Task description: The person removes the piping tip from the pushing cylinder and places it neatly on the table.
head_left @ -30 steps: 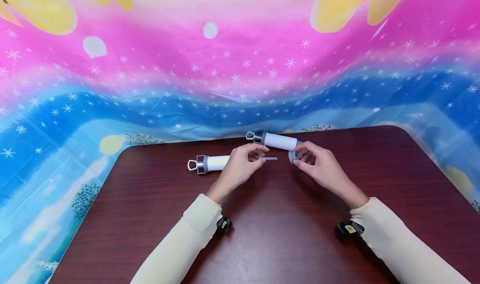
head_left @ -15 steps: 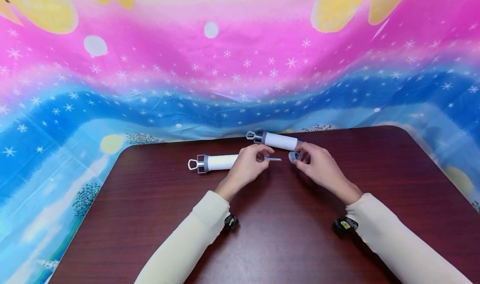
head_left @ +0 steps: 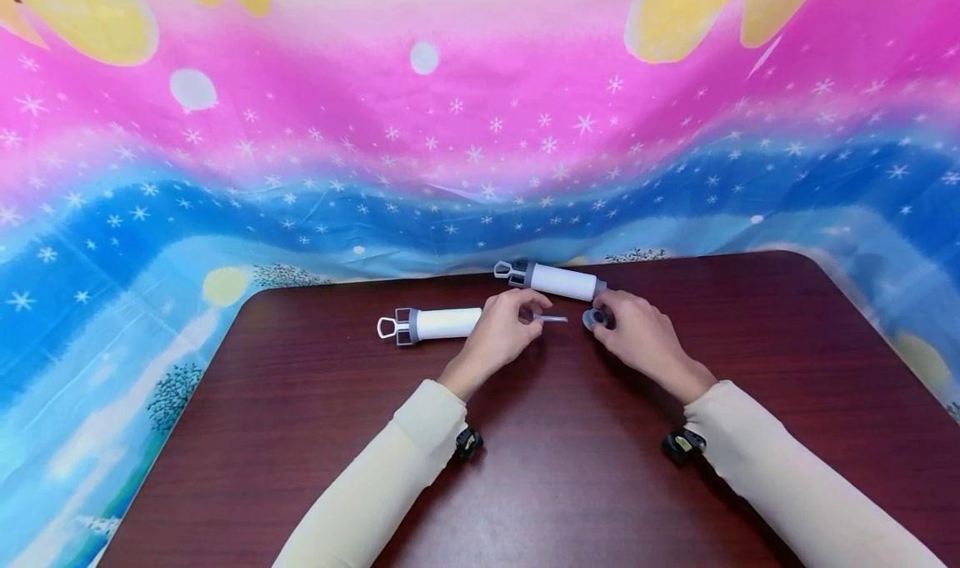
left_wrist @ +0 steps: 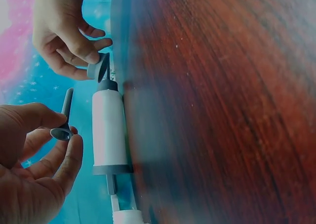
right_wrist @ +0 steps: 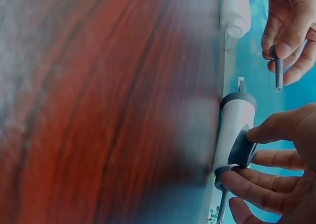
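Over the last second both hands have slid a little toward the far edge of the table, and the grey ring has come down closer to the wood.

In the head view, the left hand (head_left: 501, 332) pinches a thin grey nozzle (head_left: 551, 319) that points right, just above the dark red table (head_left: 570, 485). The right hand (head_left: 637, 334) pinches a grey ring (head_left: 594, 318) near the nozzle's tip. A white syringe-like tube (head_left: 431, 324) lies left of the left hand, and a second white tube (head_left: 557, 280) lies at the far edge.

In the left wrist view, thumb and fingers are curled around the nozzle (left_wrist: 64, 117), beside the second tube (left_wrist: 108, 130); the right hand holds the ring (left_wrist: 98, 68) close to that tube's end.

In the right wrist view, thumb and fingers clamp the ring (right_wrist: 242, 147) just beside the second tube (right_wrist: 234, 122).
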Available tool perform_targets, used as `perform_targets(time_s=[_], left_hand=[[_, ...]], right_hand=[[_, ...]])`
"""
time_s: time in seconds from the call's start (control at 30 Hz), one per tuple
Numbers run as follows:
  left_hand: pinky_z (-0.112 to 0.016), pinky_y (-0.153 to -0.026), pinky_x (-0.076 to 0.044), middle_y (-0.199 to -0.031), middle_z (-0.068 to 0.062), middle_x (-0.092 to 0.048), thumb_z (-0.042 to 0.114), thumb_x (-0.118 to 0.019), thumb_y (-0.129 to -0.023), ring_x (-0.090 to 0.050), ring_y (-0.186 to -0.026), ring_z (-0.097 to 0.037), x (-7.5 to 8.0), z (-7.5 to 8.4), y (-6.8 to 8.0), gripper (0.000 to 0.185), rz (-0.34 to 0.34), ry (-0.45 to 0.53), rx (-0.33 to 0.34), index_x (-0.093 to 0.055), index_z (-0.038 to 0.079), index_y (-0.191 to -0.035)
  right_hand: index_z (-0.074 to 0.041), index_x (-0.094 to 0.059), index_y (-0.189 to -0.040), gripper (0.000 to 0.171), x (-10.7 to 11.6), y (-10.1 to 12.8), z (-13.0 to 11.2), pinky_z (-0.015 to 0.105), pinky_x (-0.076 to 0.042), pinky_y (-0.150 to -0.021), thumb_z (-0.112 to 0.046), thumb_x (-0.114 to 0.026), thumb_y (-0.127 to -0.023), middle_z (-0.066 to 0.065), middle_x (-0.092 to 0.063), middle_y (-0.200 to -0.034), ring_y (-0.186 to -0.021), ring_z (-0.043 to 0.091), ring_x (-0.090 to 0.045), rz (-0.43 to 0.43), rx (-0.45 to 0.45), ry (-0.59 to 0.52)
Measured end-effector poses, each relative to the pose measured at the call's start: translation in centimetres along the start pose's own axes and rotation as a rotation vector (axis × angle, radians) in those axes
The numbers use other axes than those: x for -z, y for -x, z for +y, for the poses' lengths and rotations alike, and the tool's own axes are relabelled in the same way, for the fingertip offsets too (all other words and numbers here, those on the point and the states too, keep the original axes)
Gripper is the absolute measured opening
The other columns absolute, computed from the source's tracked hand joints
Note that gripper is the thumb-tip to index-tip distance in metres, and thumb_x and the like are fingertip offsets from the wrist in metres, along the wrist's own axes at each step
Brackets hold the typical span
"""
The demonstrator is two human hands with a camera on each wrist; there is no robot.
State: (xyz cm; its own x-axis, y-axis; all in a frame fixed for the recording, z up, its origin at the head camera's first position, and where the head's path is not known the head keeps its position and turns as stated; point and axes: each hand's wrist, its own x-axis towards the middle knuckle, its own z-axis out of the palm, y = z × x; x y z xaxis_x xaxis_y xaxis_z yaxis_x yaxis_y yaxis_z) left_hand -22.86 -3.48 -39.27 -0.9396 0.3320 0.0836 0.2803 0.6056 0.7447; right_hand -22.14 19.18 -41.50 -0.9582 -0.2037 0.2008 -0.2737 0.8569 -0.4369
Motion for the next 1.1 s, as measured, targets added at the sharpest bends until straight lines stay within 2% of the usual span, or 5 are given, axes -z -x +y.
perform_targets(time_s=[0.23,0.53,0.7,1.1], left_hand=[[-0.031,-0.087,-0.058,-0.116,-0.005,-0.075,0.007,-0.069,-0.098,-0.070,-0.096,-0.016,-0.1,0.1,0.1,0.024,-0.005,-0.021,0.015,-0.076,0.012,-0.121],[-0.029,-0.086,-0.057,-0.117,-0.001,-0.074,0.007,-0.069,-0.098,-0.069,-0.097,-0.014,-0.3,0.1,0.0,0.023,-0.025,-0.041,0.025,-0.077,0.014,-0.119],[-0.033,-0.088,-0.057,-0.119,-0.003,-0.074,0.007,-0.068,-0.099,-0.067,-0.099,-0.016,-0.5,0.1,-0.1,0.022,-0.038,-0.046,0.027,-0.077,0.013,-0.119],[-0.032,-0.088,-0.055,-0.117,-0.002,-0.074,0.005,-0.068,-0.098,-0.067,-0.099,-0.016,-0.8,0.3,0.0,0.021,-0.033,-0.053,0.020,-0.079,0.012,-0.115]], right_hand=[[-0.002,-0.070,-0.115,0.023,-0.4,-0.5,0.3,0.046,-0.051,-0.064,-0.013,-0.073,-0.095,0.018,-0.070,-0.108,-0.080,0.028,-0.063,-0.036,-0.017,0.045],[-0.003,-0.070,-0.110,0.018,-0.7,-1.2,0.4,0.039,-0.045,-0.057,-0.016,-0.071,-0.097,0.016,-0.069,-0.102,-0.074,0.025,-0.060,-0.070,-0.042,0.064],[-0.003,-0.071,-0.113,0.020,-0.8,-1.4,0.6,0.039,-0.045,-0.057,-0.015,-0.071,-0.098,0.018,-0.069,-0.104,-0.075,0.026,-0.060,-0.080,-0.054,0.064],[0.000,-0.071,-0.115,0.023,-0.7,-1.8,0.7,0.042,-0.047,-0.059,-0.017,-0.070,-0.099,0.018,-0.069,-0.102,-0.076,0.027,-0.062,-0.108,-0.086,0.067]])
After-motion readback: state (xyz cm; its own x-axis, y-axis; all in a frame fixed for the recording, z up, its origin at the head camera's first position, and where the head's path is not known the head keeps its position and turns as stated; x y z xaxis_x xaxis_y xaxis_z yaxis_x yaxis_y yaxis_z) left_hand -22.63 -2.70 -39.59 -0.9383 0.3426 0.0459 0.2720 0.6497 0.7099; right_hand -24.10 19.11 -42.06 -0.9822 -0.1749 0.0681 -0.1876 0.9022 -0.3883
